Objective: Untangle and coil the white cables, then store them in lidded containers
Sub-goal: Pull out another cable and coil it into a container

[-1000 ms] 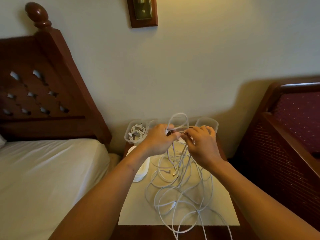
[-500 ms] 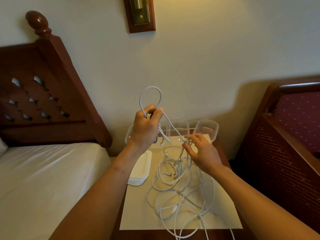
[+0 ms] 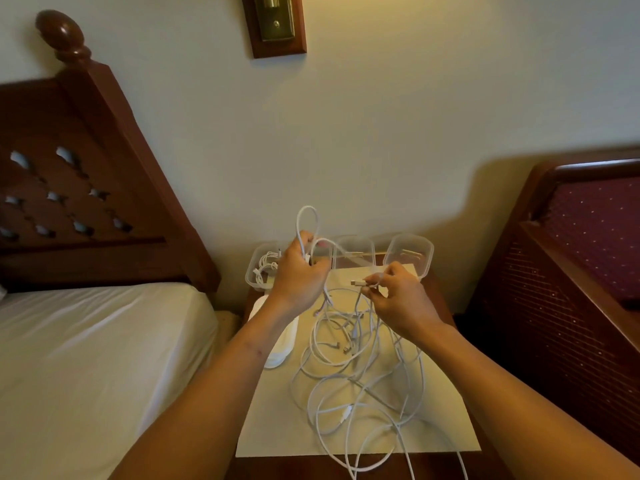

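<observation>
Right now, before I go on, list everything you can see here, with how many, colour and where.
white cables: several, white, tangled on the mat
coiled cable: one, white, inside the leftmost container
containers: three, clear, open, along the nightstand's back edge
lids: one stack, white, left of the mat
mat: one, cream, on the nightstand
nightstand: one, dark wood, beside the bed
bed: one, white sheet, left
padded furniture: one piece, maroon, right
wall plate: one, brass, above
left hand: grips a cable loop
right hand: pinches a cable end
</observation>
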